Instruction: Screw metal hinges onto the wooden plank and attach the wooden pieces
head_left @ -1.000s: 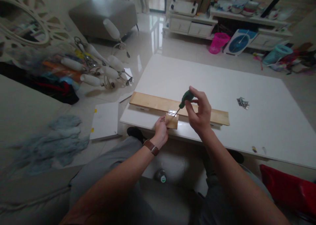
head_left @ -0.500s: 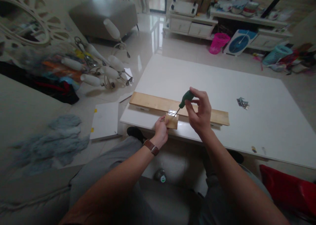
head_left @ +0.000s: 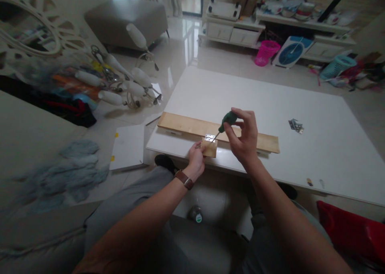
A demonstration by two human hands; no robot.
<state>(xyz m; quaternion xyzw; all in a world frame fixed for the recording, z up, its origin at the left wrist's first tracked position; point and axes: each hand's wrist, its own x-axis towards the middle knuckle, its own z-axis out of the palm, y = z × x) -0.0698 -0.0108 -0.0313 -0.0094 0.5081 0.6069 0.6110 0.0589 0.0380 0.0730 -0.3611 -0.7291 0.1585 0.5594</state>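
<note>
My right hand (head_left: pixel 244 135) grips the green handle of a screwdriver (head_left: pixel 227 120), its shaft slanting down to a metal hinge (head_left: pixel 209 138). The hinge lies between a long wooden board (head_left: pixel 189 124) and a small wooden block (head_left: pixel 209 149). My left hand (head_left: pixel 197 157) is closed on the left side of that block, thumb on top. Whether the screwdriver's tip sits in a screw is too small to tell. The long board rests across the near part of a white tabletop (head_left: pixel 240 93).
Loose hinges (head_left: pixel 296 126) lie in a pile at the right of the tabletop. Two small items, one a yellowish piece (head_left: pixel 309 181), are by its front edge. A white panel (head_left: pixel 128 145) is on the floor at left, near a lamp fixture (head_left: pixel 132 87). Something red (head_left: pixel 351 230) stands at lower right.
My right hand's fingers have shifted slightly around the screwdriver handle, which has turned a little. My left hand, the block and the board look unmoved.
</note>
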